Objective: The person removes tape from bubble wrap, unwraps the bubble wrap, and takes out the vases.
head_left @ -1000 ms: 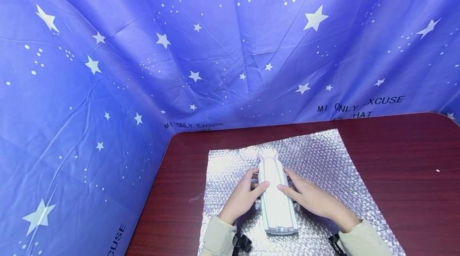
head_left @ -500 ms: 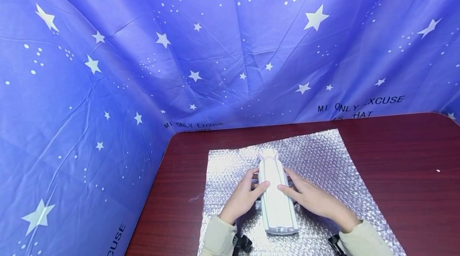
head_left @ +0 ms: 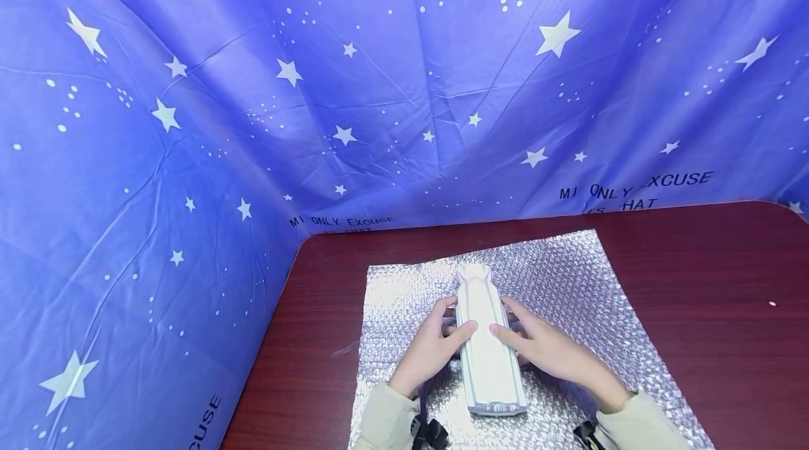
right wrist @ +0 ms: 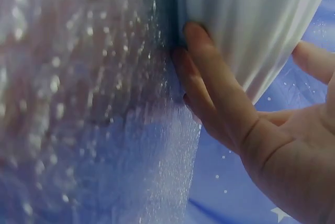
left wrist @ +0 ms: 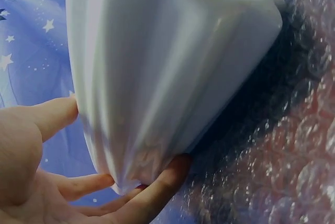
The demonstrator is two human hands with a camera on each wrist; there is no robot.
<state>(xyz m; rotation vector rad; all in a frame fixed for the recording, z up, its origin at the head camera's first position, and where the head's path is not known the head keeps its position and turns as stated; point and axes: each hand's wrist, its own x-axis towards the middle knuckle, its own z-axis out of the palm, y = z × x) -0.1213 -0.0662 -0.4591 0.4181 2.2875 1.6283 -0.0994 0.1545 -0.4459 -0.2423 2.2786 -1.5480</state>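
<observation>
A white fluted vase (head_left: pixel 491 362) lies on its side on a sheet of silvery bubble wrap (head_left: pixel 562 274). Its narrower neck points away from me, while the wide end faces me. My left hand (head_left: pixel 426 352) grips the left side of the vase, thumb on top and fingers down along the flank. From the opposite side my right hand (head_left: pixel 553 348) holds it in the same way. In the left wrist view the ribbed wall of the vase (left wrist: pixel 152 72) and its open rim show. Fingertips of the right hand (right wrist: pixel 282 145) touch the underside near the wrap in the right wrist view.
Under the wrap is a dark red wooden table (head_left: pixel 714 281). A blue cloth with white stars (head_left: pixel 392 85) hangs behind the table and along its left side. A tiny white speck (head_left: pixel 772 303) lies at the far right.
</observation>
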